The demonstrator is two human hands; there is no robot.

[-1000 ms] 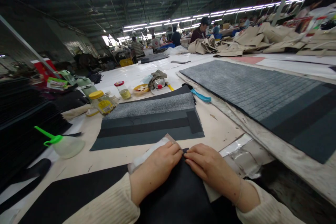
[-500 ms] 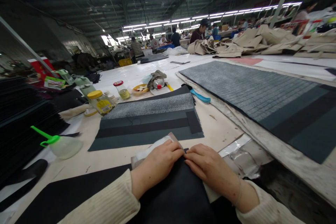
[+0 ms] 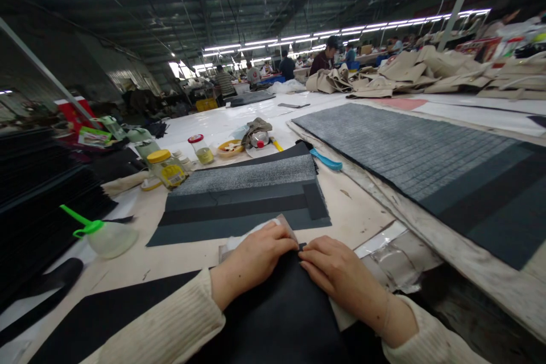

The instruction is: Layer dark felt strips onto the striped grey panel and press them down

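A black sheet of material (image 3: 284, 310), fabric or leather-like, lies in front of me at the table's near edge. My left hand (image 3: 260, 256) has its fingers closed on the sheet's far edge. Facing it, my right hand (image 3: 336, 267) pinches the same edge, its fingertips a small gap from the left ones. A pale block or pad (image 3: 243, 239) lies under and behind my left hand, mostly covered. Just beyond lies a stack of dark grey panels (image 3: 239, 199) with black strips across them.
At left stand a squeeze bottle (image 3: 111, 239) with green spout and a yellow-lidded jar (image 3: 166, 169). A blue-handled tool (image 3: 326, 159) lies behind the panels. Large grey sheets (image 3: 409, 153) cover a board at right. Beige pieces (image 3: 405, 71) are heaped farther back, near a person in a cap (image 3: 324, 57).
Both hands stay at the black sheet's edge with almost no movement. The view has shifted slightly, so the objects at left appear a little farther right.
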